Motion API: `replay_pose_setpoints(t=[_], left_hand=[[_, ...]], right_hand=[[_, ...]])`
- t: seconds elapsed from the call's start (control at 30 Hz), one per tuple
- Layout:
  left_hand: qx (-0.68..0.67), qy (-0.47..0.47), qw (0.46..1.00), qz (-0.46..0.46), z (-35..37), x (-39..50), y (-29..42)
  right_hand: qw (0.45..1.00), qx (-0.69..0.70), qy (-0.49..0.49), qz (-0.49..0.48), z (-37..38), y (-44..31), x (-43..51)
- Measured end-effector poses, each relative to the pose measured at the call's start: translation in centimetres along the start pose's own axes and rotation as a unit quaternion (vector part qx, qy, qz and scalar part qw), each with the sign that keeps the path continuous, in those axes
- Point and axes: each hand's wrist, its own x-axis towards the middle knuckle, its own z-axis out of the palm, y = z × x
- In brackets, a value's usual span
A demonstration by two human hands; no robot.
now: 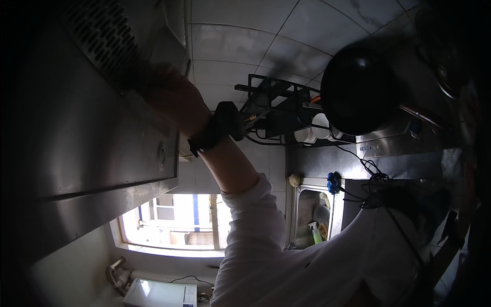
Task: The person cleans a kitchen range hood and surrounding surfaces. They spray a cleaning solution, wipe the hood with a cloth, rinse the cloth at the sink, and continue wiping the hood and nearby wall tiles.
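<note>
My left hand (pixel 176 99) reaches up to the slotted metal grille (pixel 103 42) of a stainless-steel range hood (pixel 103 138). Its fingers are blurred and in deep shadow, so whether they hold something is unclear. A black wrist strap with a bulky device (pixel 230 121) sits on that wrist, below a rolled white sleeve (pixel 253 218). At the dark right rim, my right forearm (pixel 447 261) hangs low with a black strap (pixel 450 226) on it. My right hand is mostly lost in the dark there. A black frying pan (pixel 358 96) stands over the stainless gas stove (pixel 383 140).
A black metal rack (pixel 276 103) with white containers (pixel 320 124) stands against the tiled wall (pixel 238 42). A sink (pixel 307 211) holds a spray bottle (pixel 315 234); a blue cloth (pixel 333 182) lies at its edge. Black cables (pixel 370 165) cross the counter. Beyond are a window (pixel 184 218) and a white wall unit (pixel 161 293).
</note>
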Motion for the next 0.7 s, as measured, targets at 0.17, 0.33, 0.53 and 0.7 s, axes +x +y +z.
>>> replay_pose_setpoints(t=[0.17,0.33,0.53,0.7], left_hand=[[0.274,-0.025,0.958,0.079,3.8,2.8,-2.4],[0.304,-0.035,0.946,0.106,4.5,1.2,3.3],[0.374,0.027,0.903,0.212,10.2,-0.4,7.2],[0.473,0.066,0.831,0.286,16.7,2.2,2.3]], right_hand=[[0.988,0.115,0.036,0.098,-0.5,-1.5,0.3],[0.999,0.014,0.007,-0.034,-1.2,-3.5,-1.3],[0.997,0.054,0.054,0.021,-4.0,-2.3,-0.8],[0.996,0.045,0.072,0.022,-7.0,-1.7,-0.4]])
